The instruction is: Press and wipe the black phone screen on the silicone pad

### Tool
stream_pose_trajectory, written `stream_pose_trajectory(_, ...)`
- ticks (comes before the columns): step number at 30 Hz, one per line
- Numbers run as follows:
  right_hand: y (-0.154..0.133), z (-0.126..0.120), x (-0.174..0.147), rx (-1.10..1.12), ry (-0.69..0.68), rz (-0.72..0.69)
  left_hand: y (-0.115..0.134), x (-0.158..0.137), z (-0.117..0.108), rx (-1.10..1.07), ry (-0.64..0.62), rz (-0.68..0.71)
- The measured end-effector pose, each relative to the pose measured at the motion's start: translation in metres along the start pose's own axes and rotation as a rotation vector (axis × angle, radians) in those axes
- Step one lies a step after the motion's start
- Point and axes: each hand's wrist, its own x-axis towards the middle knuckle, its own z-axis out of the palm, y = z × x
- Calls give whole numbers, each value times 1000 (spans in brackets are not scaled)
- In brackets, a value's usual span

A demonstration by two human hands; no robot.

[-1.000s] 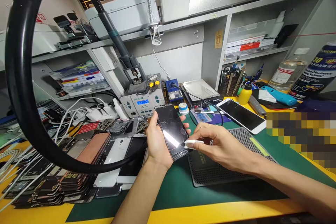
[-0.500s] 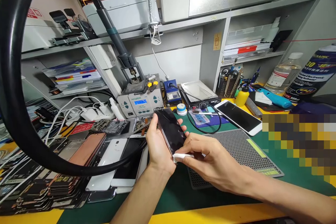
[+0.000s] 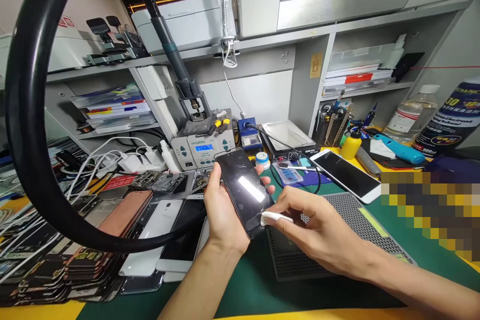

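Observation:
A black smartphone [image 3: 240, 192] lies tilted in my left hand [image 3: 225, 215], glass side up, with a bright light reflected on it. My left thumb is along one long edge and the fingertips show at the opposite edge. My right hand [image 3: 315, 232] pinches a small folded white wipe [image 3: 275, 218] between thumb and fingers. The wipe touches the lower right edge of the phone's glass. Beneath both hands, a grey perforated mat [image 3: 333, 210] rests on the green work mat [image 3: 262, 295].
Stacked phone parts [image 3: 86, 260] and a white phone back [image 3: 161, 235] crowd the left. A black ring lamp [image 3: 28, 110] arches over them. Behind stands a rework station [image 3: 204, 147]. On the right are a white phone [image 3: 347, 175], a yellow bottle [image 3: 351, 145] and a spray can [image 3: 450, 120].
The phone has tipped so its glass faces me more and catches the light. My right hand has moved the wipe from the bottom corner to the lower right edge. The camera view has shifted slightly.

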Motion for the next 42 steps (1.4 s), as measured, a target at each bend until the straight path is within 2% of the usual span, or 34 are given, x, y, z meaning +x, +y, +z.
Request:
stream_pose_trajectory(8,-2,-5,-1,-4,58,81,6,0,-2,46,35,9)
stream_pose_trajectory(18,0,-5,3,280,36,237,8,0,-2,79,25,45)
stream_pose_trajectory(25,1,-6,11,361,19,304,7,-6,1,149,1,12)
stream_pose_trajectory(29,8,-13,16,328,161,342,5,-3,-1,165,-41,150)
stream_pose_trajectory(31,13,-19,18,220,201,362,5,-2,-1,182,-24,162)
stream_pose_trajectory(34,16,-27,21,-1,130,355,5,-2,0,266,23,78)
stream_pose_trajectory(36,12,-30,21,-46,125,322,3,-3,1,323,34,64)
stream_pose_trajectory(38,6,-27,19,47,106,317,-1,-3,0,351,11,94)
stream_pose_trajectory(42,-3,-7,12,437,-95,361,-11,-2,-3,353,-40,106)
